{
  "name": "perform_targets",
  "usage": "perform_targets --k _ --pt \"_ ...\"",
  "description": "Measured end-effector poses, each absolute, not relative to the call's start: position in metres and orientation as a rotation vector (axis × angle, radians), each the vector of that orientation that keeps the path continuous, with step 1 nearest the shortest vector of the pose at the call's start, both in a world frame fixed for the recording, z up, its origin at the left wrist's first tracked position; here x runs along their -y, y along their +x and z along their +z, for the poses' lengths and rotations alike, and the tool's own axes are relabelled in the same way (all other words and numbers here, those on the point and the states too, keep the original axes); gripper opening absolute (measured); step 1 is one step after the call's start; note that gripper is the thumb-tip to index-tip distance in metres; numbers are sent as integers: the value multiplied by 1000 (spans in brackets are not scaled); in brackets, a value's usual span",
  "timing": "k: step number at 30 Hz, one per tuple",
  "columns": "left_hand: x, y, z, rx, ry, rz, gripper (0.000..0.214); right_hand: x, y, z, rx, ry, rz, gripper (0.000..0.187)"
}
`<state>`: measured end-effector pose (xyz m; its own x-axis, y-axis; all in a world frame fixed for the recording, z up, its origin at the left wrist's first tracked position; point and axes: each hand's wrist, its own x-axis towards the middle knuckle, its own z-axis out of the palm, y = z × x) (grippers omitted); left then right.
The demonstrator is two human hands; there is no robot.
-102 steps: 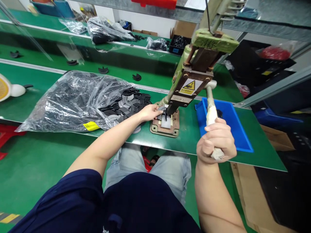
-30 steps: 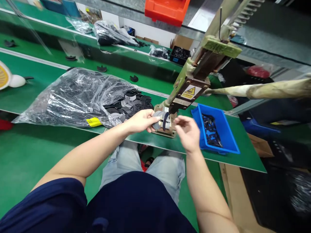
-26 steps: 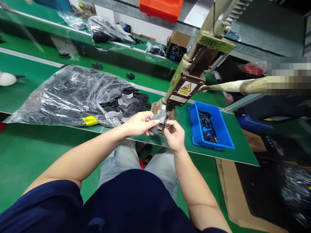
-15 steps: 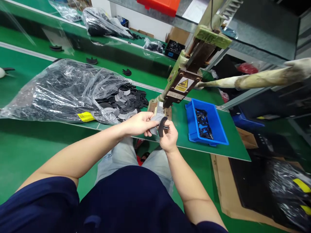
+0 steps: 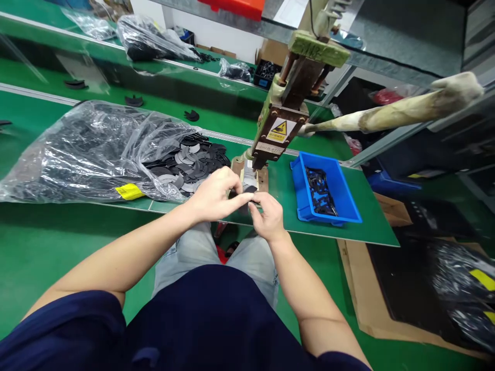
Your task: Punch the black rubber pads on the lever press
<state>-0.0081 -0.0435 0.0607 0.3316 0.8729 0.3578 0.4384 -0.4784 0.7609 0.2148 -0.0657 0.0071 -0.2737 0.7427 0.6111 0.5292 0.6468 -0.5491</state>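
My left hand and my right hand meet at the front of the hand press, thumbs close together. Between their fingertips is a dark curved plate, mostly covered by the fingers. Both hands are closed on it; whether a second piece sits with it, I cannot tell. Just behind the hands stands the press base, below the ram. To the left, a heap of flat crescent-shaped plates, black and grey, spills from a clear plastic bag.
A blue bin with small black parts stands right of the press. The press's long lever sticks out to the right at height. Several loose black pieces lie on the green surface behind, one being a curved piece. The bench's front edge runs below my hands.
The dark curved plate, upright in my right hand before, is now lower and largely hidden between both hands. My left hand has turned over it. The view has shifted slightly.
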Motion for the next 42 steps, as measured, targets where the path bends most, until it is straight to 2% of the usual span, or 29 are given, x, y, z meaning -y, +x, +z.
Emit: perform_targets --k 6,9,11,15,18,22,27,31,34,36,42 --pt "35 -4 50 -1065 1928 912 32 69 216 6 1992 -955 305 10" --pt "34 -4 47 -1128 1742 882 25 71 216 2 1943 -973 310 11" --pt "34 -4 46 -1103 1552 806 31 71 218 -1 1903 -991 316 11" --pt "19 -8 34 -980 1292 601 42 69 228 -8 1867 -1027 354 23" --pt "-19 -13 17 -1182 1129 763 40 72 242 -16 1788 -1092 364 31" --pt "-96 -11 2 -1402 891 876 34 84 263 -26 1717 -1152 358 24" --pt "-190 11 12 -1421 853 982 26 97 279 -22 1734 -1194 316 23" --pt "-221 24 20 -1368 850 1017 20 97 305 -11 1741 -1275 244 20" --pt "-206 25 15 -1346 867 1027 21 81 348 -1 1702 -1405 181 19" --pt "-176 22 8 -1324 900 1067 21 60 386 6 1655 -1539 149 26" --pt "-22 5 -31 -1217 1356 1169 19 -24 470 17 1814 -1911 296 53"
